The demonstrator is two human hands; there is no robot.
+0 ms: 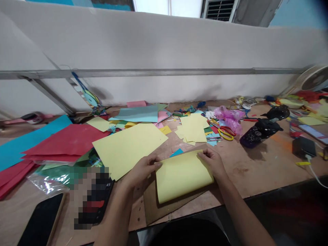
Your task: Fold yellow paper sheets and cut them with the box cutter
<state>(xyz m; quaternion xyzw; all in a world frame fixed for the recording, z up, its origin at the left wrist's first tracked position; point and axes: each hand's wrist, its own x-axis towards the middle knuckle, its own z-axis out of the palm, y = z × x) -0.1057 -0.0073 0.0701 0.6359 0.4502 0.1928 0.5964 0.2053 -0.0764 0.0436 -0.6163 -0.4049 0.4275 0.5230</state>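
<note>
A sheet of yellow paper (183, 177) is bent over on itself, its rounded fold towards me, above a piece of brown cardboard (156, 212). My left hand (145, 169) pinches its upper left corner between thumb and fingers. At the upper right edge, my right hand (212, 162) grips the same sheet, thumb on top. A larger yellow sheet (128, 147) lies flat just beyond my left hand. Past the folded sheet sits a pile of small yellow paper pieces (193, 128), with yellow-and-red-handled scissors (225, 133) beside it.
Red sheets (64, 141) and blue sheets (53, 128) spread across the left. Two phones, one black (42, 218) and one partly pixelated (102, 201), lie near the front edge. A dark bottle (258, 133), pink plastic (228, 116) and a black adapter (303, 147) stand rightward.
</note>
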